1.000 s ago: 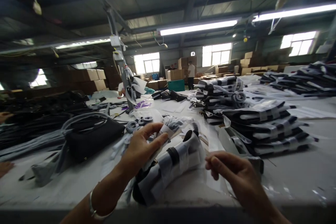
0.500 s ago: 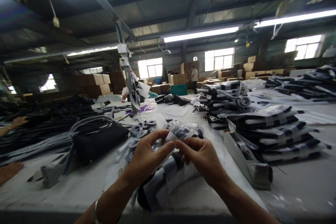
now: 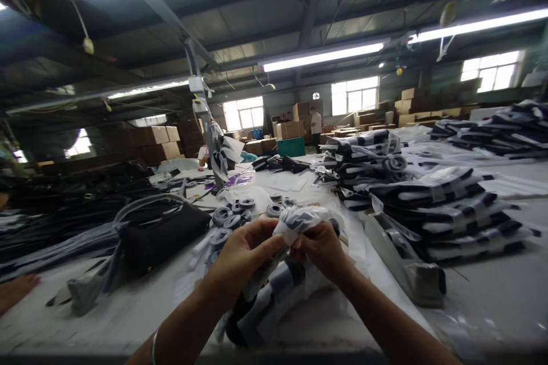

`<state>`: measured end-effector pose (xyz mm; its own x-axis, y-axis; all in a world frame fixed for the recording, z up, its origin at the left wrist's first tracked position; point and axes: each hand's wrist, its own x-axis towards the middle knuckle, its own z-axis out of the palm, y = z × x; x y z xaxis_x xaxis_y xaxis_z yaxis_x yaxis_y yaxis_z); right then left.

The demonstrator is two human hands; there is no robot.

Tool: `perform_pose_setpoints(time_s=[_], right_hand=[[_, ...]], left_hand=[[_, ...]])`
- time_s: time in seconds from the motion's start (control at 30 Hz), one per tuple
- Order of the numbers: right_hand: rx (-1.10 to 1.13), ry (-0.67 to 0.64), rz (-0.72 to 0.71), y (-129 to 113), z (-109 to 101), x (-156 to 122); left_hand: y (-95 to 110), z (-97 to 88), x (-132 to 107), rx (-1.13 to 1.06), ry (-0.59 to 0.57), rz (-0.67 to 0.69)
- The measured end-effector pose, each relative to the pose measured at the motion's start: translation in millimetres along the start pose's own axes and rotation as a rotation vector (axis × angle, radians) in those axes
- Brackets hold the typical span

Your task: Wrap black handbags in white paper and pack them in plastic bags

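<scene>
My left hand point(image 3: 246, 251) pinches the left side of a crumpled white wrapping point(image 3: 306, 218) with grey showing through it. On the other side, the curled fingers of my right hand point(image 3: 321, 251) grip the same wrapping. Below both hands a dark bag point(image 3: 274, 308), partly covered in white sheet and grey strips, lies on the table point(image 3: 192, 319); my hands and forearms hide part of it. Several coiled grey straps point(image 3: 222, 215) sit just beyond my left hand.
A black handbag point(image 3: 165, 234) with a grey handle lies to the left, near a co-worker's hand point(image 3: 19, 288). Right of my arm is a grey tape dispenser point(image 3: 402, 262), beside stacked wrapped dark pieces point(image 3: 466, 222). A metal post point(image 3: 209, 142) rises beyond.
The white wrapping between my hands now bunches up higher, and my right fingers have closed in under it. The co-worker's upper hand at far left has mostly left view.
</scene>
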<state>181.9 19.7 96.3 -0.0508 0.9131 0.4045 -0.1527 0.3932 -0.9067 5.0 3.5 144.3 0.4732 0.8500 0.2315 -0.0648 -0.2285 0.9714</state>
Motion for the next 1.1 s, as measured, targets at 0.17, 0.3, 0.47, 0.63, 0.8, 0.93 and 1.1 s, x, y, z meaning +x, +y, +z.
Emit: perform_pose_setpoints(time_s=[0.17,0.3,0.47,0.63,0.8,0.93,1.1], right_hand=[[-0.174,0.054,-0.013,2,-4,-2],[-0.147,0.205,0.017,-2,-2,-26],[0.201,0.148,-0.014,-24,20,-48],[0.372,0.203,-0.002,-32,35,-42],[0.429,0.262,-0.018,-24,29,-20],[0.42,0.259,-0.005,-24,18,4],[0.388,0.203,0.007,-26,12,30]], left_hand=[[0,-1.7,1,-0.008,0.069,-0.019],[-2,-3.4,0,0.031,0.123,-0.023],[-9,-3.7,1,0.32,0.247,0.135],[-10,4.2,-3,0.553,0.298,0.299],[-4,-12.3,-10,0.497,0.229,0.328],[-31,-30.1,-34,0.526,0.493,0.347],[-112,-6.5,-65,0.504,0.427,0.279]])
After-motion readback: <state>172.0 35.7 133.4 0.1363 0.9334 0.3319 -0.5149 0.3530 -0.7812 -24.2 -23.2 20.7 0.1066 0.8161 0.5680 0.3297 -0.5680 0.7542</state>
